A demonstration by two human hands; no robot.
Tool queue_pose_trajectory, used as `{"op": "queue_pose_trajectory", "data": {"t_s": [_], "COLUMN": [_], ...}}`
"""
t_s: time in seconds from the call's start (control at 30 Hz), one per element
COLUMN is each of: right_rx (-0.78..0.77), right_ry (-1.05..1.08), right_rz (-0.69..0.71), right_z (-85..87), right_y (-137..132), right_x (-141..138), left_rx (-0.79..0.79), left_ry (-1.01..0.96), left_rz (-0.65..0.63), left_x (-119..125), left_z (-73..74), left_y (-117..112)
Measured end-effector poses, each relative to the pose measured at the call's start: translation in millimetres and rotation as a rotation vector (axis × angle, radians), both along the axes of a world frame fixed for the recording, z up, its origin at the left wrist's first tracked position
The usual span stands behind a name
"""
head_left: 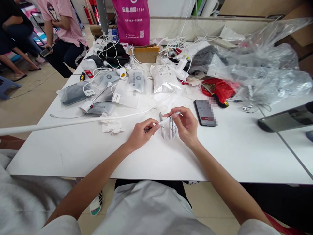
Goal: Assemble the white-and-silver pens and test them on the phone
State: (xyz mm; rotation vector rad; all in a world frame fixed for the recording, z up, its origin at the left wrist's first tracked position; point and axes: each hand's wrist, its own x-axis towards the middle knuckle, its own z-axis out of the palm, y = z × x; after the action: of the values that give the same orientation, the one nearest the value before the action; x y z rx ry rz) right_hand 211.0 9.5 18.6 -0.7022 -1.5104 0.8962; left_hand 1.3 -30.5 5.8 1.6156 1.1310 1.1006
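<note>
Both my hands meet over the middle of the white table (73, 153). My left hand (140, 133) is closed in a pinch on the lower end of a white pen (164, 120). My right hand (187, 125) is closed too, its fingertips pinching the pen's upper end near the cap. The pen slants up to the right between the two hands. Under my hands a few similar white pens (170, 130) lie side by side on the table; one of them lies just left of the held pen.
A black phone (204, 112) lies right of my hands. A crumpled tissue (111, 126) and a long white rod (61, 124) are to the left. Silver pouches (164, 78), cables, a red bag (221, 88), clear plastic bags (264, 68) and a magenta bag (132, 19) crowd the far side. Other people sit far left.
</note>
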Motion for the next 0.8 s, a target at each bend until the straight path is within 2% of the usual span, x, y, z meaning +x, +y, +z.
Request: {"op": "queue_pose_trajectory", "data": {"t_s": [0.23,0.37,0.6,0.8], "right_rx": [-0.068,-0.053,-0.023,0.083], "right_ry": [-0.066,-0.136,-0.284,-0.449], "right_rz": [0.032,0.047,0.140,0.106], "right_z": [-3.2,-5.6,-5.4,-2.2], "right_y": [-3.5,-5.7,-9.2,-5.9], "right_x": [-3.4,-3.4,-3.1,-1.0], "left_rx": [-0.008,-0.027,0.000,0.097], "left_ry": [-0.001,0.037,0.081,0.068], "left_rz": [0.002,0.027,-0.117,-0.025], "left_x": [-1.1,-1.0,-5.5,-8.6], "left_z": [-4.3,-5.1,-5.3,-14.0], "left_y": [1.0,1.7,0.9,7.5]}}
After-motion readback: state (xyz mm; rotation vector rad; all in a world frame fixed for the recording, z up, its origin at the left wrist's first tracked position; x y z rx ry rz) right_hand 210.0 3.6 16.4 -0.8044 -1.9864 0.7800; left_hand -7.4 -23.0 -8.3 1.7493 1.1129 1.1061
